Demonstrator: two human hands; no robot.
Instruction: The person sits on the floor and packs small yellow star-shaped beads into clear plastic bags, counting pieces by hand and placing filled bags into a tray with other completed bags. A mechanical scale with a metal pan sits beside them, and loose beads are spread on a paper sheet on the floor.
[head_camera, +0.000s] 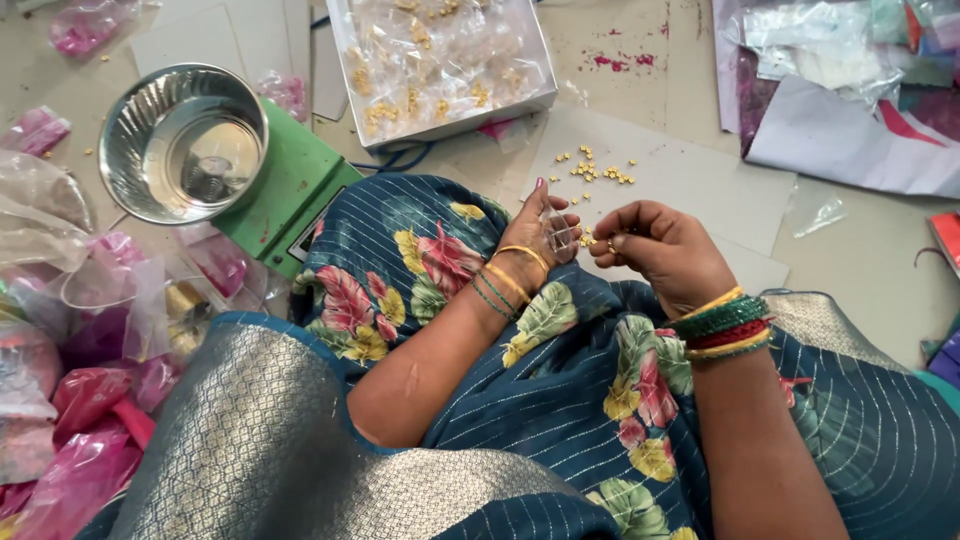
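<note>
My left hand (545, 232) holds a small clear bag (558, 233) over my lap. My right hand (655, 245) pinches a gold bead (611, 245) just beside it; more beads (597, 170) lie on card (690, 190).

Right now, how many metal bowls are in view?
1. The steel bowl sits on the green weighing scale at upper left, left of the white box of small packets. Another could be hidden under the plastic bags.
</note>
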